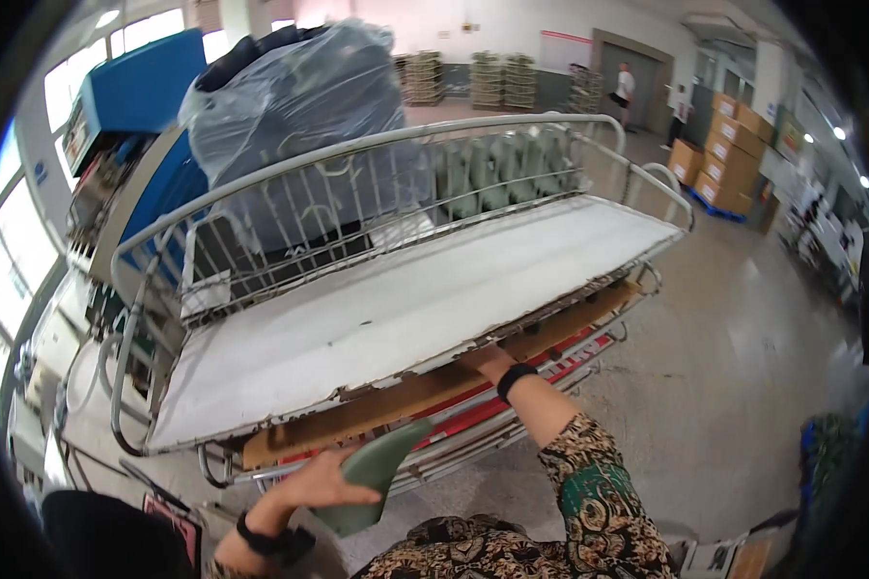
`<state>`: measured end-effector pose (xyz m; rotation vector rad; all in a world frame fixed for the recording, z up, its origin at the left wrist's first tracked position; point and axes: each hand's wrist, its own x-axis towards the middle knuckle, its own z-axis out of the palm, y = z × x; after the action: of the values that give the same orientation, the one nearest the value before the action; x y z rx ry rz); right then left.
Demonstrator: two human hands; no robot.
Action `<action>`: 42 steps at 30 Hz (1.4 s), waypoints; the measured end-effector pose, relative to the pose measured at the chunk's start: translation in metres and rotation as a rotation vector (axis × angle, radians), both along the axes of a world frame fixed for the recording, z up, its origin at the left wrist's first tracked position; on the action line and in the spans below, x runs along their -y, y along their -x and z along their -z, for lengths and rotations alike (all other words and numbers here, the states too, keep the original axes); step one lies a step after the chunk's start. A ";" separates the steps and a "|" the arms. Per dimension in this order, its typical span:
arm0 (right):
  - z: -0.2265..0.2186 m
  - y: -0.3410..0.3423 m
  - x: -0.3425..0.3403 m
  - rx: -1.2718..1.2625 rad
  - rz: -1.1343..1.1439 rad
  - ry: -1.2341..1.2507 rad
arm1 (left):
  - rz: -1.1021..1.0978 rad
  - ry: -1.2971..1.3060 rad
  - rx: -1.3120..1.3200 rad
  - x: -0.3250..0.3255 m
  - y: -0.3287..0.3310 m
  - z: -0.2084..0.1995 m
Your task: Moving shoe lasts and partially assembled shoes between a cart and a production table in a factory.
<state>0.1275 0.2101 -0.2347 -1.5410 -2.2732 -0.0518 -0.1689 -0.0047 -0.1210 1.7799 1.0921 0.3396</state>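
Note:
My left hand [330, 482] grips a smooth sage-green piece [381, 463], curved and tapering to a point. It is held in front of the near edge of a metal-framed trolley, and its exact kind does not show. My right hand [490, 361] reaches beneath the trolley's white top board [406, 289], over a brown lower board [357, 405]. The fingers of that hand are hidden under the edge, so whether they hold anything cannot be seen. Chips and wear mark the board's near edge. Dark bands circle both my wrists.
Behind the trolley's rail [357, 145] stand a large plastic-wrapped bundle [299, 125] and a row of upright green pieces [502, 174]. Stacked cartons [734, 154] rest on a blue pallet at the far right. Two people [625, 87] are in the distance. Blue machinery [145, 87] stands at left.

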 end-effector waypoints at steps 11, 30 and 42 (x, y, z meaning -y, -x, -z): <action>-0.059 0.028 0.102 -0.092 0.231 0.288 | 0.051 0.385 -0.304 0.043 0.036 0.073; 0.014 0.026 0.643 -1.754 1.562 -0.044 | 0.823 0.676 -0.260 0.086 -0.168 0.125; 0.032 0.162 0.899 -2.184 1.902 -0.605 | 1.436 0.540 -0.513 0.361 -0.256 0.118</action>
<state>-0.0344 -0.6892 -0.2664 -1.2035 0.9440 0.2480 0.0871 -0.3655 -0.2390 1.7114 -0.0329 -1.1970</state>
